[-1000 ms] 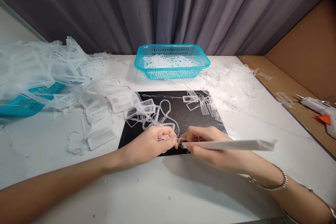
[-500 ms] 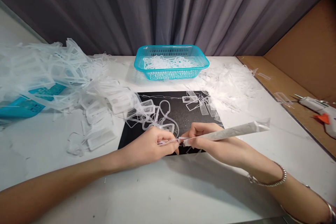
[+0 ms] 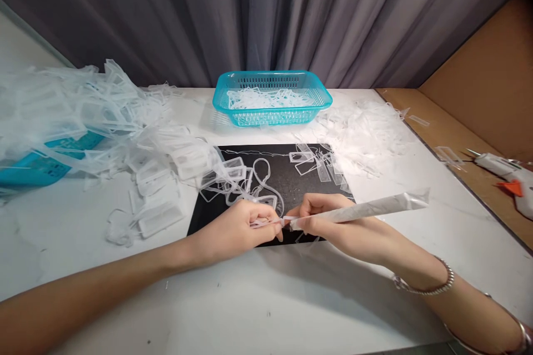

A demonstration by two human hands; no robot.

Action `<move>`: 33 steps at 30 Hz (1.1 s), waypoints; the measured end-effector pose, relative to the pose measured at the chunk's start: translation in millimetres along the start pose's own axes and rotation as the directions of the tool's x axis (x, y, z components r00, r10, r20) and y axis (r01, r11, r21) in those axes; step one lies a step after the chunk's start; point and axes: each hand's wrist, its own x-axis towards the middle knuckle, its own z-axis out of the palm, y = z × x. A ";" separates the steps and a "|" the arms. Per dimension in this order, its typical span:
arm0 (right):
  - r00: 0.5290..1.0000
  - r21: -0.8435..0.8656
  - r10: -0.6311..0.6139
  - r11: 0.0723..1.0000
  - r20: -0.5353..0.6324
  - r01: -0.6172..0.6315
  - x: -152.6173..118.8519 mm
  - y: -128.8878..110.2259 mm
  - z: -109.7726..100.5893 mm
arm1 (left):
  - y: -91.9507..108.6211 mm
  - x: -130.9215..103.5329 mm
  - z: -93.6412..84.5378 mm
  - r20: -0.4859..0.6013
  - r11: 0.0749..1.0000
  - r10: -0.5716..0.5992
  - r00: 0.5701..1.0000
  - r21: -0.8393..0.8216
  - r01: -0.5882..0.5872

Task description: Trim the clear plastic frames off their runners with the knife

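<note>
My left hand [image 3: 245, 226] is closed in a pinch on a thin whitish strip [image 3: 264, 223] above the front of the black mat [image 3: 291, 191]. Close to its right, my right hand [image 3: 328, 222] holds a long tool wrapped in pale film [image 3: 366, 209], its far end pointing right. The tool's tip is near the left fingertips; its exact shape is too small to make out. Behind my left hand, clear rectangular frames and a looped white strip [image 3: 261, 172] lie on the mat. More clear frames [image 3: 306, 162] with thin threads lie at the mat's back right.
A turquoise basket [image 3: 272, 116] holding white strips stands at the back. Translucent pieces [image 3: 95, 100] are heaped at left over another blue container [image 3: 37, 169]. A second heap [image 3: 366, 136] lies at right. A white glue gun [image 3: 502, 169] rests on the brown board [image 3: 453, 138].
Both hands stay almost in place. The fingertips and the strip between them have shifted very slightly.
</note>
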 end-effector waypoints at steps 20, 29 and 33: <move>0.999 -0.024 -0.051 0.998 -0.010 0.051 -2.6 0.4 4.4 | 8.3 -1.4 -1.2 -0.004 0.998 -0.035 0.999 -0.055 0.035; 0.990 -0.139 -0.137 0.981 -0.028 0.132 -0.2 2.3 11.8 | 7.1 0.1 -0.4 -0.026 0.996 -0.029 0.999 -0.079 0.027; 0.998 0.013 -0.068 0.998 -0.013 0.069 -0.8 0.9 8.5 | 5.3 0.5 -0.3 -0.025 0.998 -0.030 0.999 -0.059 0.029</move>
